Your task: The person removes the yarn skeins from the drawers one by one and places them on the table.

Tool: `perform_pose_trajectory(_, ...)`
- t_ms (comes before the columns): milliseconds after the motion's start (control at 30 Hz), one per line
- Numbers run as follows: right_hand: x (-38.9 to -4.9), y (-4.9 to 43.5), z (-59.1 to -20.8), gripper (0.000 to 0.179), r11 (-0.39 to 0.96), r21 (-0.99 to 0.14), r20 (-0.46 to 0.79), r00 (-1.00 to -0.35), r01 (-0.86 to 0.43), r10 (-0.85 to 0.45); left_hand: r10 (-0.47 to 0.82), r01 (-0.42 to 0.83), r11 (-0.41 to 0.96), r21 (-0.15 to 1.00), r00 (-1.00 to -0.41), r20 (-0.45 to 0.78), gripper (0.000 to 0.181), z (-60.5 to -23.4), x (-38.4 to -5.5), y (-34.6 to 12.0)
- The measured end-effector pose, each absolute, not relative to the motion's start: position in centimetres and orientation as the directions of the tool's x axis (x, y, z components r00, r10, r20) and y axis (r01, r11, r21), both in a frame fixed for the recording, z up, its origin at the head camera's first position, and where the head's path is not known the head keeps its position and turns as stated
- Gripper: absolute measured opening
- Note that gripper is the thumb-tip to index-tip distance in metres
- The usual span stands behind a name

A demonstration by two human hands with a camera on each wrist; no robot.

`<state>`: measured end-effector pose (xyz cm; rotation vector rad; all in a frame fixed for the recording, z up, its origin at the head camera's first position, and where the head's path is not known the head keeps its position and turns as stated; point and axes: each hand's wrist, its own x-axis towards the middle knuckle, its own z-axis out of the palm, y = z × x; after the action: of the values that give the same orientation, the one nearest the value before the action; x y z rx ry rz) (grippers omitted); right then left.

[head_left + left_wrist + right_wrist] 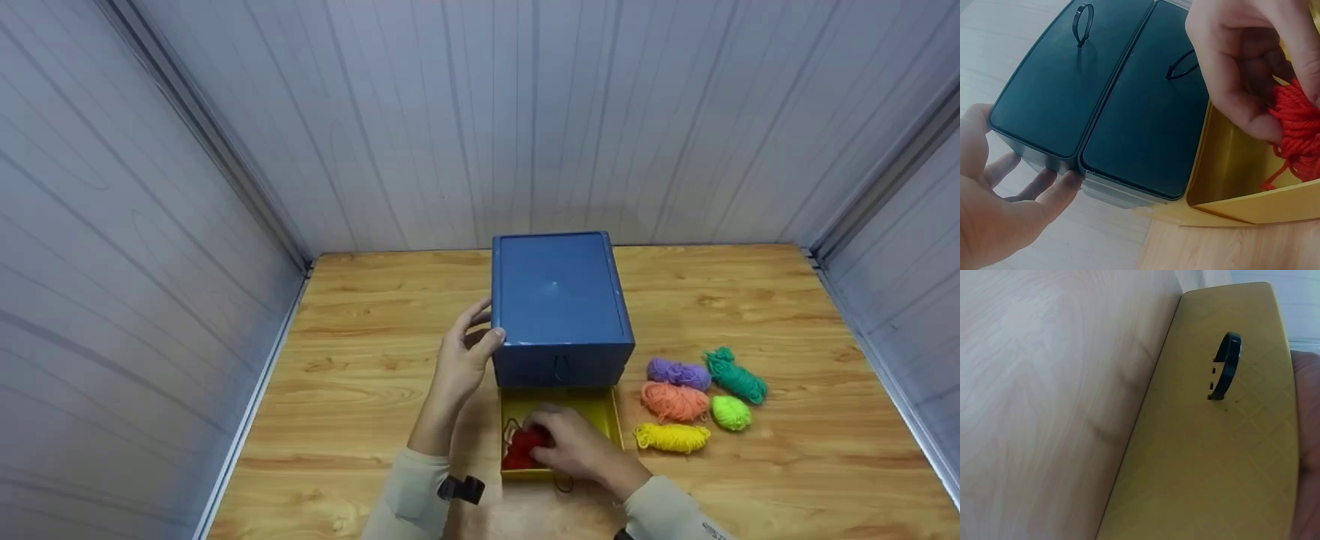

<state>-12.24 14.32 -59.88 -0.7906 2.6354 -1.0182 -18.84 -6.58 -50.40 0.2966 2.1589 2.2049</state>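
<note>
A small blue drawer cabinet (559,289) stands on the table, with its yellow bottom drawer (600,411) pulled out. My left hand (461,356) rests against the cabinet's left side and front corner; in the left wrist view its fingers (1039,185) touch the side wall. Inside the yellow drawer, my right hand (574,442) grips a bundle of red yarn (521,451), seen close up as red yarn (1300,129) in the left wrist view. The right wrist view shows the drawer's front with a black loop handle (1229,365); only a sliver of hand appears there.
Right of the drawer lie several yarn bundles: purple (679,373), green (736,376), orange (675,401), lime (730,412) and yellow (671,437). The blue drawer fronts carry black loop handles (1082,25). Pale panel walls (420,127) enclose the wooden table (360,360).
</note>
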Motion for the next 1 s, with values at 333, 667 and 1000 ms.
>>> perform_pose_trajectory(333,-12.1,14.5,-59.6,0.021,0.608,-0.675,0.046,-0.847,-0.417,-0.529,0.145,0.106,-0.026,0.994,-0.983,0.109,0.056,-50.2,-18.9,-6.7)
perform_pose_trajectory(667,-11.2,15.4,-59.5,0.021,0.595,-0.677,0.132,-0.866,-0.434,-0.482,0.153,0.098,-0.031,0.995,-0.983,0.102,0.057,-50.6,-18.8,-6.2)
perform_pose_trajectory(1000,-10.9,16.2,-58.6,0.022,0.591,-0.669,0.199,-0.874,-0.451,-0.443,0.153,0.094,-0.041,0.995,-0.983,0.099,0.057,-50.4,-18.9,-6.5)
